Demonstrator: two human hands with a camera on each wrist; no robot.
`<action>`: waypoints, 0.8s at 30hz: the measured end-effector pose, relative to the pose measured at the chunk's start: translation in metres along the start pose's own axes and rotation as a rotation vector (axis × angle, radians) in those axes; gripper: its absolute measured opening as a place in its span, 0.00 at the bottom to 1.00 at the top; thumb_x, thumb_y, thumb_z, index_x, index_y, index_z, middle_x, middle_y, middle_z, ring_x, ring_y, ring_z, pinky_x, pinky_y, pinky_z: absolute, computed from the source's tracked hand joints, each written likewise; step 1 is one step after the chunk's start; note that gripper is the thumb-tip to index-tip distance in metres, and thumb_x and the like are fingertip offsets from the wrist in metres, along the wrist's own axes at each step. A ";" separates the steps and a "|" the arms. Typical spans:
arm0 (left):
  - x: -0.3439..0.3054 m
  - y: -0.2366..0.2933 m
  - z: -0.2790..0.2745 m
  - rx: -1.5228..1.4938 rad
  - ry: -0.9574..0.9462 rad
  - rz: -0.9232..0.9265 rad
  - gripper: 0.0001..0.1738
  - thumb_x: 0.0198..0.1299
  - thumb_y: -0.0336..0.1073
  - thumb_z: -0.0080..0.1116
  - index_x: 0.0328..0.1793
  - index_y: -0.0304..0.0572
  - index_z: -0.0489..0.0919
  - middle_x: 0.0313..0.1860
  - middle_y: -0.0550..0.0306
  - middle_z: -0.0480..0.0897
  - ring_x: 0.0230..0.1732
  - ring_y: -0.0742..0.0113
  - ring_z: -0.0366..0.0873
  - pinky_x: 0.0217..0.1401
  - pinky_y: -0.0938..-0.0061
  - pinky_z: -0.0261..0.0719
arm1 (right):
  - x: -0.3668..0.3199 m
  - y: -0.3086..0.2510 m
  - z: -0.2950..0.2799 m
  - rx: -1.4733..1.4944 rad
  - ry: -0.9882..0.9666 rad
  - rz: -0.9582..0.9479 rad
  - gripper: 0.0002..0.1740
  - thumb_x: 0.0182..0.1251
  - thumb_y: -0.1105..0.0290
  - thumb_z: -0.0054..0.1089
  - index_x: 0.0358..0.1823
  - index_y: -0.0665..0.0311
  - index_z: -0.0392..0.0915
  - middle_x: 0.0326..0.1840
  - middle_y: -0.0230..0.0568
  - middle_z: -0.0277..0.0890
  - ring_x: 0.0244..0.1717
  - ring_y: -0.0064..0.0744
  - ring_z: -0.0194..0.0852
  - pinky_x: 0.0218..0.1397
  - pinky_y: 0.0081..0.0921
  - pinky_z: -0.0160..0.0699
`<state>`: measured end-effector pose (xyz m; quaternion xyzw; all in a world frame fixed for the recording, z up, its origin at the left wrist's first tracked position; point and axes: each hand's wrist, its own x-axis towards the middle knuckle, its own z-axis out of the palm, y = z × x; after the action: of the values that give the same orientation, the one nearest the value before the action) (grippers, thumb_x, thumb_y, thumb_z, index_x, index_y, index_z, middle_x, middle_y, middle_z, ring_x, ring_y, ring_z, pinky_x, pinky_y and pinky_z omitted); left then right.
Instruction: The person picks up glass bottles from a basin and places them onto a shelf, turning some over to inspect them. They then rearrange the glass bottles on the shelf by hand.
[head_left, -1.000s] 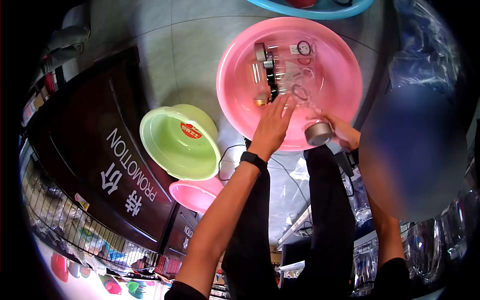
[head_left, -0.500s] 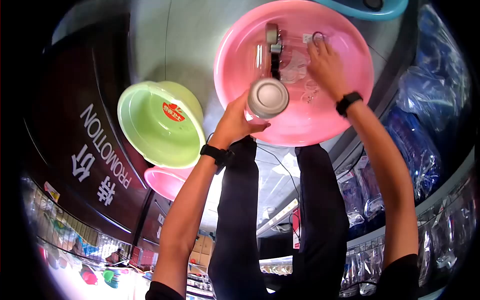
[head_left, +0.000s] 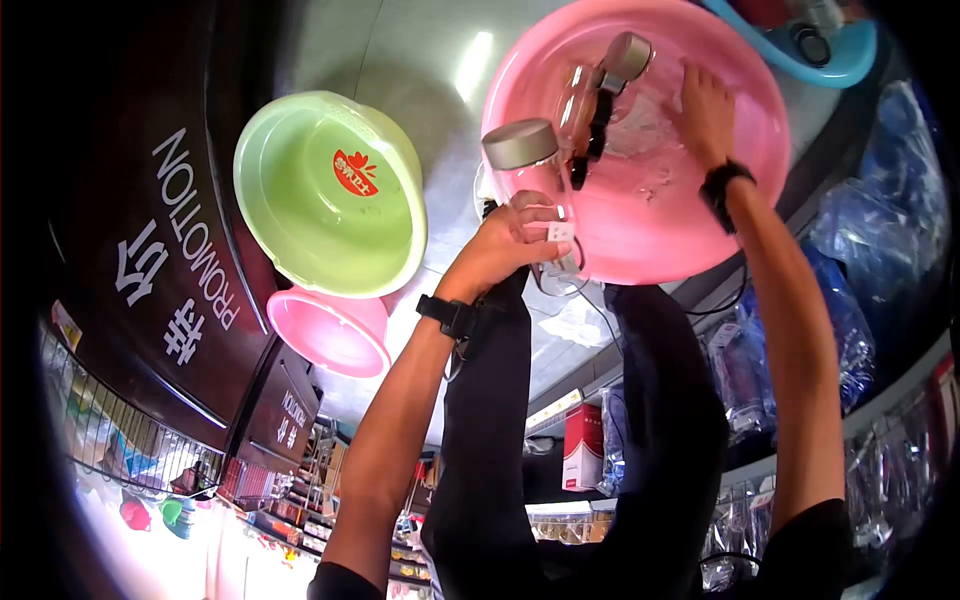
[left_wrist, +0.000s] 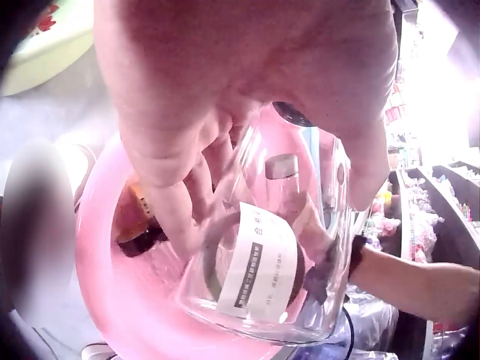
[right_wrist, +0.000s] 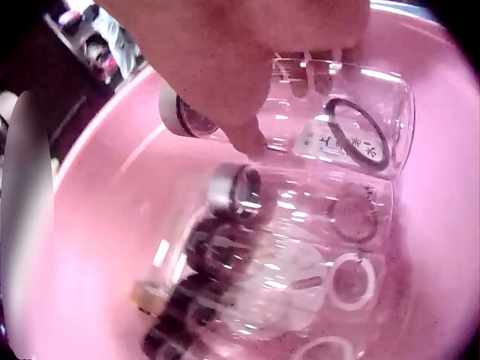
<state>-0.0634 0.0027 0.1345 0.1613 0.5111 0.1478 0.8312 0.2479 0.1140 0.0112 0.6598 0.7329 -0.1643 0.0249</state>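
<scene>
My left hand point(head_left: 505, 250) grips a clear bottle point(head_left: 535, 180) around its body, over the front-left rim of a large pink basin point(head_left: 690, 255). Its grey metallic cap point(head_left: 520, 144) points up and away from me. In the left wrist view a white printed label point(left_wrist: 262, 262) shows near the bottle's base. Inside the basin, my right hand point(head_left: 708, 110) holds a second clear bottle point(right_wrist: 375, 97) lying on its side, thumb on the near side and fingertips seen through it. Several more clear bottles point(right_wrist: 292, 277) with dark, silver and gold caps lie side by side there.
Left of the pink basin a green basin point(head_left: 290, 220) stands tilted, with a smaller pink basin point(head_left: 330, 335) below it. A blue basin point(head_left: 845, 65) is at the upper right. Plastic-wrapped goods point(head_left: 880, 190) line the right side. A dark promotion cabinet point(head_left: 120, 130) stands left.
The capped bottle went from my right hand to my left, which has carried it left to the basin's rim. My right hand has moved into the basin and taken hold of another bottle.
</scene>
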 end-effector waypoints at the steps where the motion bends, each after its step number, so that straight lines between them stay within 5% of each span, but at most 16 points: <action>1: -0.010 0.010 0.007 -0.003 0.013 -0.005 0.38 0.56 0.26 0.75 0.71 0.38 0.68 0.64 0.51 0.78 0.63 0.62 0.80 0.62 0.69 0.82 | -0.013 -0.001 -0.014 0.078 0.024 0.012 0.41 0.57 0.61 0.76 0.71 0.61 0.66 0.63 0.45 0.76 0.63 0.50 0.73 0.63 0.47 0.72; 5: -0.061 0.043 0.029 0.248 0.126 0.045 0.40 0.50 0.27 0.80 0.69 0.33 0.70 0.61 0.52 0.81 0.62 0.65 0.80 0.67 0.68 0.78 | -0.083 -0.021 -0.102 0.614 0.121 -0.114 0.48 0.53 0.66 0.80 0.74 0.68 0.62 0.64 0.54 0.73 0.64 0.55 0.73 0.68 0.44 0.72; 6: -0.078 0.057 0.038 0.317 0.155 0.120 0.41 0.49 0.27 0.80 0.69 0.32 0.71 0.60 0.53 0.82 0.61 0.67 0.79 0.67 0.68 0.77 | -0.102 -0.030 -0.136 0.685 -0.024 -0.022 0.47 0.53 0.69 0.80 0.73 0.68 0.62 0.65 0.56 0.72 0.67 0.55 0.73 0.70 0.40 0.72; 9: -0.135 0.097 0.059 0.427 0.179 0.400 0.43 0.46 0.27 0.82 0.69 0.33 0.72 0.59 0.56 0.84 0.60 0.72 0.77 0.69 0.67 0.74 | -0.157 -0.057 -0.216 0.898 -0.065 0.059 0.42 0.57 0.68 0.78 0.71 0.66 0.65 0.65 0.52 0.74 0.67 0.49 0.75 0.69 0.40 0.73; 12: -0.199 0.143 0.074 0.574 0.193 0.487 0.44 0.44 0.26 0.81 0.70 0.38 0.72 0.59 0.54 0.85 0.60 0.65 0.81 0.66 0.65 0.76 | -0.197 -0.093 -0.307 0.863 0.094 0.105 0.42 0.55 0.61 0.82 0.68 0.66 0.68 0.60 0.47 0.79 0.62 0.42 0.79 0.65 0.38 0.75; 18: -0.329 0.225 0.094 0.882 0.263 0.703 0.47 0.40 0.23 0.83 0.69 0.38 0.70 0.58 0.52 0.84 0.60 0.60 0.82 0.65 0.64 0.78 | -0.281 -0.139 -0.431 1.092 0.259 0.266 0.42 0.55 0.65 0.81 0.69 0.62 0.68 0.59 0.42 0.79 0.62 0.36 0.76 0.67 0.34 0.72; 22: -0.430 0.295 0.140 0.387 -0.124 0.250 0.44 0.52 0.21 0.76 0.73 0.42 0.63 0.63 0.45 0.79 0.63 0.59 0.80 0.65 0.65 0.80 | -0.334 -0.189 -0.525 1.390 0.297 0.296 0.42 0.55 0.73 0.80 0.71 0.63 0.68 0.64 0.35 0.77 0.67 0.28 0.72 0.71 0.32 0.68; 24: -0.469 0.323 0.166 0.371 -0.297 0.159 0.39 0.59 0.23 0.69 0.74 0.43 0.61 0.64 0.46 0.78 0.65 0.54 0.78 0.68 0.61 0.77 | -0.357 -0.219 -0.578 1.545 0.318 0.214 0.42 0.57 0.75 0.78 0.73 0.64 0.66 0.66 0.36 0.76 0.67 0.27 0.72 0.71 0.33 0.70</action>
<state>-0.1444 0.0831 0.7165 0.3707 0.3874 0.0913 0.8392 0.1843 -0.0861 0.6934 0.5727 0.3388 -0.5267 -0.5290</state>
